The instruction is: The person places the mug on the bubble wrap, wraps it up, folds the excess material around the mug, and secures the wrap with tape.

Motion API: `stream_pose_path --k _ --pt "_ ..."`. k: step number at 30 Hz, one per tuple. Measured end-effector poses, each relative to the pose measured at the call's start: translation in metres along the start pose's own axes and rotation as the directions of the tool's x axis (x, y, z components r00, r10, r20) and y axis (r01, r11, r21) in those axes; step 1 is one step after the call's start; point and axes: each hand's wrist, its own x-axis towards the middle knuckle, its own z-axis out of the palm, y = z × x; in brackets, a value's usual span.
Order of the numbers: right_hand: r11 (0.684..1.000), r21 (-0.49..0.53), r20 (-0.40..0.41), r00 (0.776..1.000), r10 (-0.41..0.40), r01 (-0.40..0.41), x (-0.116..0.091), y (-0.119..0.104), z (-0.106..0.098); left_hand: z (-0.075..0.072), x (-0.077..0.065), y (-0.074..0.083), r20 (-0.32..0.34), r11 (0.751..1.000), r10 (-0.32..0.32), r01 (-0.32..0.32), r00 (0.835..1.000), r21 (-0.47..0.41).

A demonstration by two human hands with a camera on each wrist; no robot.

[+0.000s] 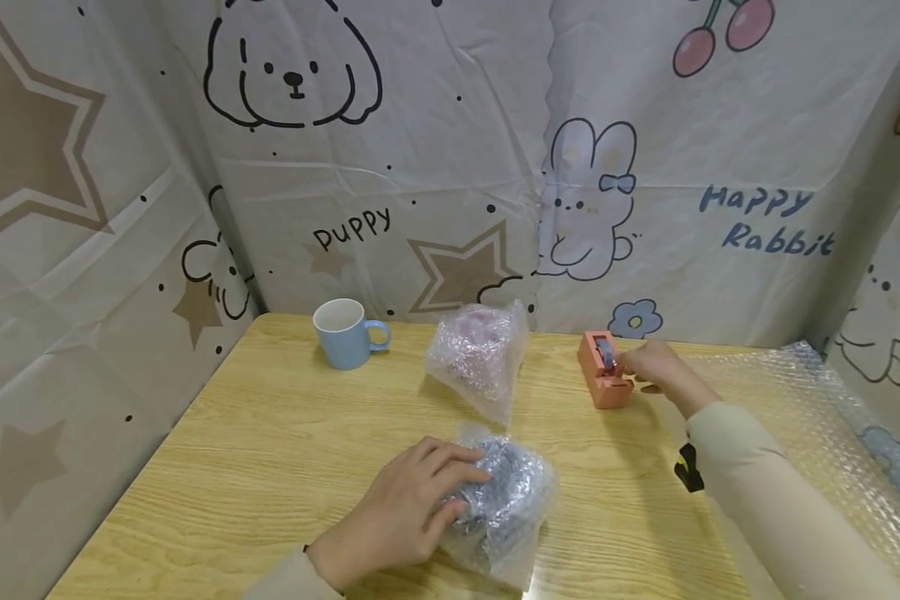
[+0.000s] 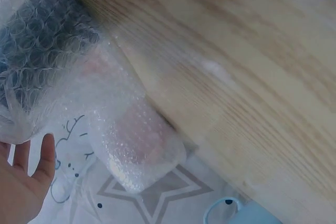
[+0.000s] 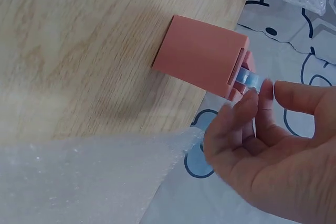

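My left hand (image 1: 401, 504) rests with its fingers on the near side of a bubble-wrapped bundle (image 1: 513, 492). Something dark grey-blue shows through the wrap, its kind hidden. At the right, my right hand (image 1: 663, 375) is at the coral tape dispenser (image 1: 607, 390), which stands upright on the table. Its thumb and fingertips pinch the free end of the clear tape (image 3: 247, 78) by the dispenser's cutting edge. In the left wrist view, the left hand (image 2: 23, 187) has its fingertips at the edge of the wrapped bundle (image 2: 42, 40).
A second bubble-wrapped bundle (image 1: 480, 354), pinkish inside, stands at the back middle of the table. To its left is a light blue mug (image 1: 345, 337). A loose bubble-wrap sheet (image 1: 787, 417) covers the right side, under the right forearm. A printed cloth (image 1: 450, 150) hangs behind.
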Motion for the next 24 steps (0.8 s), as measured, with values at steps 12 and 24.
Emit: stream_pose_path --k 12,24 --pt "0.990 0.138 0.021 0.999 -0.029 0.025 -0.006 0.014 0.009 0.003 -0.001 0.000 -0.003 1.000 -0.004 0.004 1.000 0.010" --pt "0.968 0.216 -0.117 0.987 -0.106 0.130 -0.015 0.029 0.026 0.003 0.000 -0.001 0.012 1.000 -0.024 0.024 1.000 -0.012"
